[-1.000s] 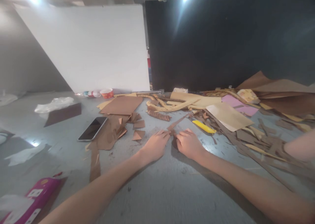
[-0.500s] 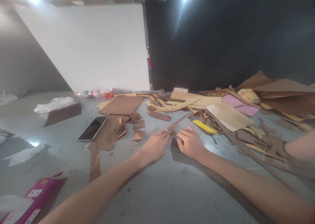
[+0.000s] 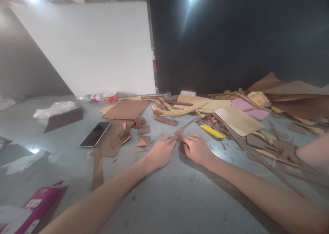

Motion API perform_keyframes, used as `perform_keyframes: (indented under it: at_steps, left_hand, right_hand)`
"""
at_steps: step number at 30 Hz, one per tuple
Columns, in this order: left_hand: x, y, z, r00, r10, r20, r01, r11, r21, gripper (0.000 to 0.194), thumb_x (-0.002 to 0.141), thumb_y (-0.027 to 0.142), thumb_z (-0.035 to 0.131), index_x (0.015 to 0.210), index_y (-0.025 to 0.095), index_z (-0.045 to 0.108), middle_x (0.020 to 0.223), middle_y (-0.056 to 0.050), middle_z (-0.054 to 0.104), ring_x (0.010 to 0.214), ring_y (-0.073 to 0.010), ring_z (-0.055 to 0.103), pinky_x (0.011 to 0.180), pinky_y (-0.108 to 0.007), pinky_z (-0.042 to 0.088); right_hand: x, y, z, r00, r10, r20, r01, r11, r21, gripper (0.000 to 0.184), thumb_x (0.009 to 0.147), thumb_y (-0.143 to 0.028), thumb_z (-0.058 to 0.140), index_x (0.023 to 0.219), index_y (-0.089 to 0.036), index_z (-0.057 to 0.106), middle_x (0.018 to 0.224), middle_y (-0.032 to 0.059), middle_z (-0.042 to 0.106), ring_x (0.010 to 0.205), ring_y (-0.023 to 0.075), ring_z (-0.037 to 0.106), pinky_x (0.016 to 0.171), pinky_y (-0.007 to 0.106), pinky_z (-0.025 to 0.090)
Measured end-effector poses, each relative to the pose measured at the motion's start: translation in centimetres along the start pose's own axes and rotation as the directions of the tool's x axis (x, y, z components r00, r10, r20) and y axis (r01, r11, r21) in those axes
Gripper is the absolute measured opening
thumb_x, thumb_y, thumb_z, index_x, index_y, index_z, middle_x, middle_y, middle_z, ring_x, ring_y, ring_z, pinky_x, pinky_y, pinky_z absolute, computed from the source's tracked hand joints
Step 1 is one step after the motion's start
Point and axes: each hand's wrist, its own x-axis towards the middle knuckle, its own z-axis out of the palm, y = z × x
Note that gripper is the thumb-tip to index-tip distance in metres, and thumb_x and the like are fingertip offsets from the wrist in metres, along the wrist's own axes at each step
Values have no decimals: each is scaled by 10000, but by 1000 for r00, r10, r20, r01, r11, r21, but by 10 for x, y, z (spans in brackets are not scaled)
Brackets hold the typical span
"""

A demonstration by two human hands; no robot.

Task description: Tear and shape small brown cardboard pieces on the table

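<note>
My left hand (image 3: 162, 151) rests low over the table, its fingers pressed together on a small brown paper piece (image 3: 179, 138). From the other side my right hand (image 3: 197, 149) meets the same piece with curled, pinching fingers. Most of the paper is hidden by the fingertips. Just beyond the hands a narrow brown paper strip (image 3: 187, 126) lies slanting away to the right. A yellow utility knife (image 3: 212, 131) lies right of my right hand. Left of my left hand are small cut brown paper squares (image 3: 143, 141).
A phone (image 3: 95, 134) lies on brown paper at the left. Behind are a ridged brown roll (image 3: 166, 120), tan curved strips (image 3: 180, 111) and a red paper cup (image 3: 110, 96). Paper scraps (image 3: 259, 141) and another person's arm (image 3: 312, 150) are at right; a purple tissue pack (image 3: 42, 205) is near left.
Both hands stay close together at the same spot, the right fingers shifting slightly around the paper. The whole view has shifted a little.
</note>
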Motion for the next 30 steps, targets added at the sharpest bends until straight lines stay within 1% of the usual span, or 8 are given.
perform_keyframes:
  at_steps: [6,8,11,13,20,22,26,30]
  left_hand:
    - [0,1,-1,997,-38,-73,26,987,-161,425,832,-51,440,1087,187,683,1129,-96,717,1129,-253,659,1026,-434,564]
    - [0,2,-1,993,-44,-109,19,976,-216,461,826,-63,424,1117,192,675,1209,-87,704,1180,-236,643,1050,-416,559]
    - [-1,0,0,988,-58,-145,24,975,-222,582,840,-54,423,1337,179,617,1474,-105,611,1379,-241,548,1182,-447,489]
    - [-1,-3,3,990,-53,-131,28,982,-186,617,868,-29,433,1438,163,567,1551,-123,561,1456,-256,495,1236,-483,443]
    - [-2,-8,11,995,-48,-83,36,990,-137,596,895,1,441,1457,139,584,1533,-150,592,1474,-264,505,1241,-508,443]
    - [-2,-8,11,996,-41,-85,30,991,-129,582,901,5,445,1453,125,587,1527,-154,596,1474,-263,505,1248,-498,433]
    - [0,-6,8,996,-37,-85,27,993,-115,517,940,29,444,1418,132,613,1486,-144,631,1458,-263,521,1244,-488,433]
    - [0,-5,8,996,-45,-76,37,993,-108,511,950,45,456,1427,144,609,1491,-139,631,1455,-270,525,1236,-492,441]
  right_hand:
    - [1,1,1,1000,-17,2,17,999,40,244,986,-75,514,1057,-178,723,959,59,747,840,213,649,882,358,364]
    - [2,1,1,1000,-21,7,21,998,58,250,996,-76,503,1068,-179,719,948,55,747,843,210,652,879,355,362]
    - [2,1,1,1000,-17,-2,17,998,54,229,998,-82,504,1011,-184,709,924,54,740,854,215,649,882,354,359]
    - [2,0,1,1000,-8,-10,8,999,40,217,990,-80,512,971,-187,700,915,54,736,847,218,643,886,356,361]
    - [0,-3,0,998,-5,-55,9,997,71,175,1004,-126,547,1028,-184,710,975,65,765,848,221,659,893,358,382]
    - [-1,-3,-1,995,-48,-84,57,992,108,164,1038,-175,550,1056,-190,712,986,63,771,862,221,663,892,355,391]
    - [-1,-4,-1,973,-204,-105,220,960,172,196,1090,-299,558,1040,-199,719,952,55,768,865,211,667,866,348,401]
    - [0,0,3,965,-239,-112,257,945,202,193,1084,-337,600,1030,-199,723,931,48,766,853,205,679,845,351,400]
